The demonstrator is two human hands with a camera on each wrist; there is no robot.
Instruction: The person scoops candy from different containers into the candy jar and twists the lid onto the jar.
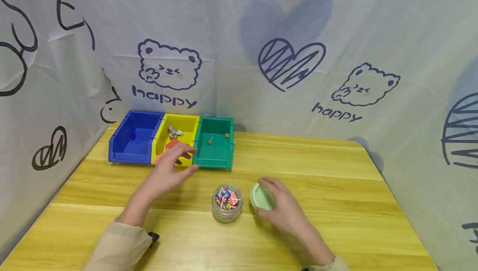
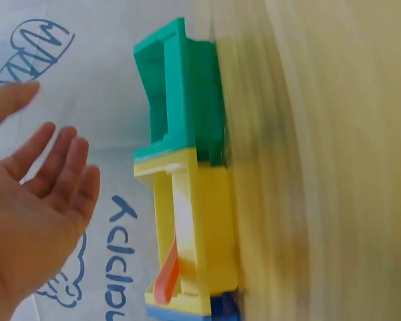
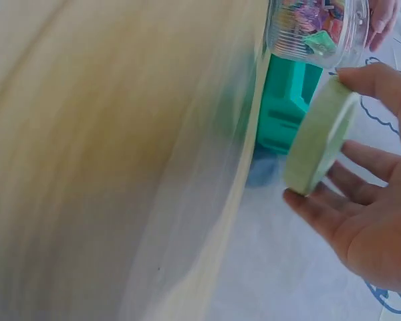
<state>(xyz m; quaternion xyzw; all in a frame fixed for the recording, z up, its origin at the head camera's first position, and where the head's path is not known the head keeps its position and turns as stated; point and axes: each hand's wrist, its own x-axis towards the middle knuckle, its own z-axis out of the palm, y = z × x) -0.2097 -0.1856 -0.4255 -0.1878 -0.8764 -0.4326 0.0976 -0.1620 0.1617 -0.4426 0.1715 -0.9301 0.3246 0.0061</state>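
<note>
My right hand (image 1: 284, 208) holds a pale green round lid (image 1: 262, 197) by its rim, between thumb and fingers. In the right wrist view the lid (image 3: 314, 144) is tilted on edge, beside the jar. The clear jar (image 1: 225, 217) stands on the table between my hands, filled with tiny colourful lollipops (image 1: 228, 198). My left hand (image 1: 168, 175) is raised near the front of the yellow bin (image 1: 184, 121), fingers spread and gently bent. Nothing lies in its palm in the left wrist view (image 2: 40, 194).
A blue bin (image 1: 140, 152) and a green bin (image 1: 213, 161) flank the yellow one. Several swirled lollipops (image 1: 173, 134) and a coral-coloured piece (image 1: 158, 159) lie in the yellow bin. Two small brownish lollipops (image 1: 210, 141) are in the green bin. A printed cloth (image 1: 231, 88) hangs behind the table (image 1: 298, 155).
</note>
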